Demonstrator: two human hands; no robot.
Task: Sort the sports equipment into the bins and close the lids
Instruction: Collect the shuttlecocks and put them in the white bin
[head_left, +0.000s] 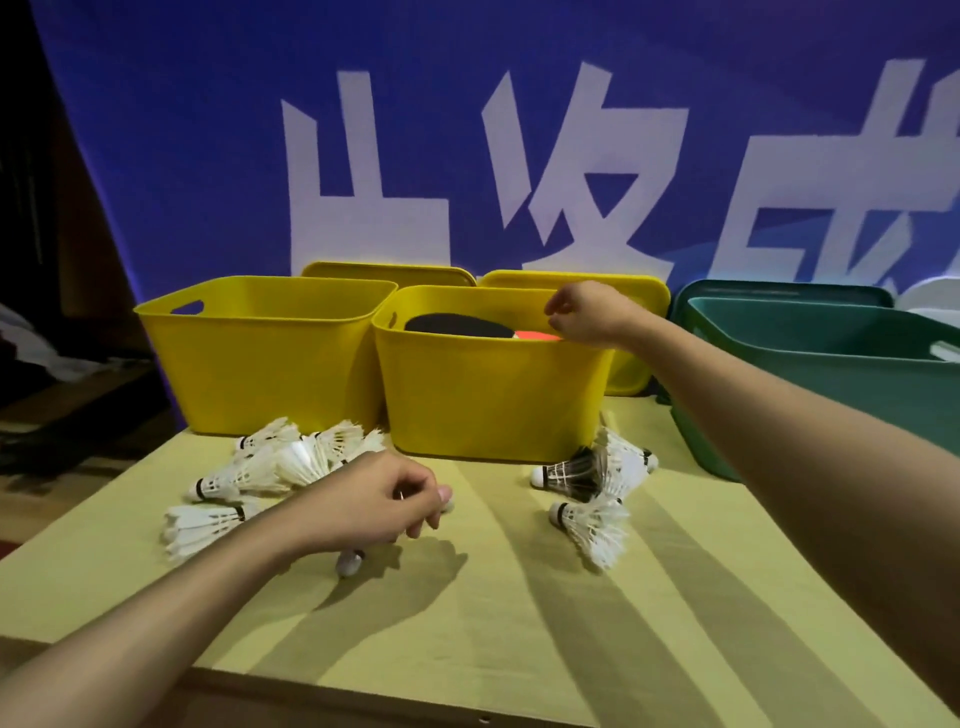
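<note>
Left grip (395, 504) curls loosely low over bench (467, 623), apparently pinching one shuttlecock (349, 562), cork toward me. Loose shuttlecocks (270, 467) lie just beyond-left. Farther, right hand (582, 312) hovers curled over paddle bin (493, 400); its hold unclear.

Bare table (467, 623) lies open between the left shuttlecock cluster (270, 467) and the right shuttlecock cluster (592, 488). The middle yellow bin (493, 400) walls off the far end; the green bin (831, 374) blocks the right side.
</note>
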